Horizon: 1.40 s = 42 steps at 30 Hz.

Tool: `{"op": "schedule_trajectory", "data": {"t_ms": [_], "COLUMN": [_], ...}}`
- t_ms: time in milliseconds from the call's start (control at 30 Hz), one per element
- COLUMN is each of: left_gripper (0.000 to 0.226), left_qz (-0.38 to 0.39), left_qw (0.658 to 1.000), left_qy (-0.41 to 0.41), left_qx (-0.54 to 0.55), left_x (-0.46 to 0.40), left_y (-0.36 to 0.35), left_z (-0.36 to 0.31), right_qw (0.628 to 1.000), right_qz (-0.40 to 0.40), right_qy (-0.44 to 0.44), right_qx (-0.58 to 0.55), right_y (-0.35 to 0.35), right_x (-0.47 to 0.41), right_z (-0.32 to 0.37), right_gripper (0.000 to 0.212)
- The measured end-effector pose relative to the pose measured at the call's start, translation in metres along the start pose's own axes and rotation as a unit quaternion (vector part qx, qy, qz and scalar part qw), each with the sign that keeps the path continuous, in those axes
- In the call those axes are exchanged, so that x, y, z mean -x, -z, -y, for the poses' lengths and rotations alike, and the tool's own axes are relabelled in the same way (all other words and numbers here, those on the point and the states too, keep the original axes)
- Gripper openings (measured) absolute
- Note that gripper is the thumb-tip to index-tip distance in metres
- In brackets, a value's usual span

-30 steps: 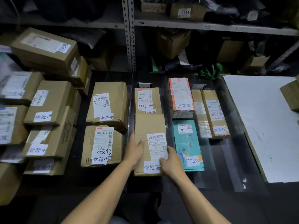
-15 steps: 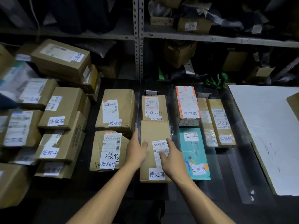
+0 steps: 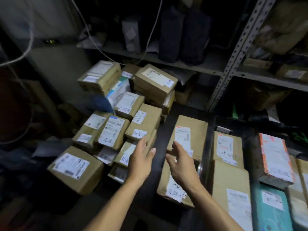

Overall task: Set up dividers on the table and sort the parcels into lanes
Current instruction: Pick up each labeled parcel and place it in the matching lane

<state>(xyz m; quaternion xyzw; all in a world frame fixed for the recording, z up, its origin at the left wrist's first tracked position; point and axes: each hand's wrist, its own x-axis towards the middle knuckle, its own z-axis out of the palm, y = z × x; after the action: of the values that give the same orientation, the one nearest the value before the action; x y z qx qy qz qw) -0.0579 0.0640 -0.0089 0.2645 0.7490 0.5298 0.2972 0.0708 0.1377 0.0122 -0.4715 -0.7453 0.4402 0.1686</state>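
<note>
Left hand [image 3: 141, 161], right hand [image 3: 180, 164]: fingers spread, released, holding nothing, above parcels [image 3: 143, 121].

- We see brown labelled parcels [image 3: 116, 124] heaped at the left of the bench [image 3: 165, 124].
- Flat parcels [image 3: 228, 145] lie in rows at right; one is teal [image 3: 271, 209].

A parcel stockroom. Labelled cardboard parcels [image 3: 146, 120] are heaped below slotted metal shelving [image 3: 236, 52]. More packages crowd the shelves above.
</note>
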Motion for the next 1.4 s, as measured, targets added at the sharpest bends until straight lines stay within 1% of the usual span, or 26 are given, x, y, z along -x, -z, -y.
{"op": "schedule_trajectory", "data": {"t_ms": [133,267,400,467,533,600,667,733,833,1000,1100,1133,1200,1233,1267,1367,1400], "left_gripper": [0.059,0.058,0.054,0.057,0.063,0.069,0.072,0.071,0.068,0.065,0.061,0.054,0.031,0.025,0.025,0.035,0.035], "left_qz": [-0.049,-0.097,-0.138,-0.139,-0.126,-0.106,-0.076,-0.052,-0.047,-0.046,-0.053,-0.053,-0.047,-0.049,-0.054,-0.064,-0.069], "left_qw": [0.998,0.994,0.988,0.987,0.988,0.988,0.988,0.986,0.985,0.991,0.992,0.992,0.994,0.995,0.996,0.997,0.997], "left_qy": [0.018,0.050,0.064,0.072,0.081,0.083,0.087,0.085,0.089,0.093,0.086,0.084,0.081,0.075,0.067,0.041,0.032], "left_qx": [0.019,0.012,-0.013,-0.036,-0.043,-0.072,-0.106,-0.135,-0.140,-0.090,-0.079,-0.074,-0.055,-0.044,-0.033,-0.003,0.003], "left_x": [-0.017,-0.032,-0.062,-0.080,-0.099,-0.116,-0.131,-0.141,-0.148,-0.146,-0.142,-0.140,-0.136,-0.133,-0.130,-0.117,-0.112], "left_y": [0.065,0.118,0.155,0.167,0.174,0.177,0.175,0.171,0.170,0.175,0.177,0.178,0.178,0.178,0.178,0.179,0.179], "left_z": [0.022,0.048,0.063,0.067,0.071,0.074,0.075,0.076,0.079,0.085,0.085,0.085,0.084,0.082,0.079,0.063,0.059], "right_qw": [0.999,0.997,0.991,0.989,0.989,0.989,0.987,0.983,0.977,0.978,0.978,0.978,0.981,0.982,0.982,0.983,0.982], "right_qz": [0.039,0.077,0.127,0.132,0.127,0.116,0.110,0.104,0.095,0.101,0.100,0.096,0.085,0.082,0.081,0.064,0.057], "right_qy": [0.022,-0.007,-0.046,-0.064,-0.071,-0.086,-0.113,-0.138,-0.154,-0.122,-0.098,-0.090,-0.079,-0.075,-0.071,-0.055,-0.053], "right_qx": [-0.003,-0.008,-0.019,-0.031,-0.028,-0.017,-0.028,-0.058,-0.116,-0.135,-0.157,-0.162,-0.159,-0.154,-0.155,-0.163,-0.170], "right_y": [-0.055,-0.102,-0.143,-0.162,-0.179,-0.192,-0.203,-0.209,-0.211,-0.211,-0.211,-0.212,-0.211,-0.209,-0.207,-0.197,-0.193], "right_x": [-0.021,-0.034,-0.048,-0.059,-0.070,-0.080,-0.088,-0.093,-0.093,-0.084,-0.079,-0.077,-0.077,-0.077,-0.078,-0.072,-0.067], "right_z": [0.032,0.046,0.063,0.075,0.084,0.090,0.092,0.093,0.093,0.087,0.088,0.088,0.089,0.089,0.088,0.088,0.089], "right_gripper": [0.057,0.048,0.049,0.045,0.034,0.022,0.024,0.028,0.026,0.032,0.036,0.037,0.038,0.038,0.038,0.036,0.035]}}
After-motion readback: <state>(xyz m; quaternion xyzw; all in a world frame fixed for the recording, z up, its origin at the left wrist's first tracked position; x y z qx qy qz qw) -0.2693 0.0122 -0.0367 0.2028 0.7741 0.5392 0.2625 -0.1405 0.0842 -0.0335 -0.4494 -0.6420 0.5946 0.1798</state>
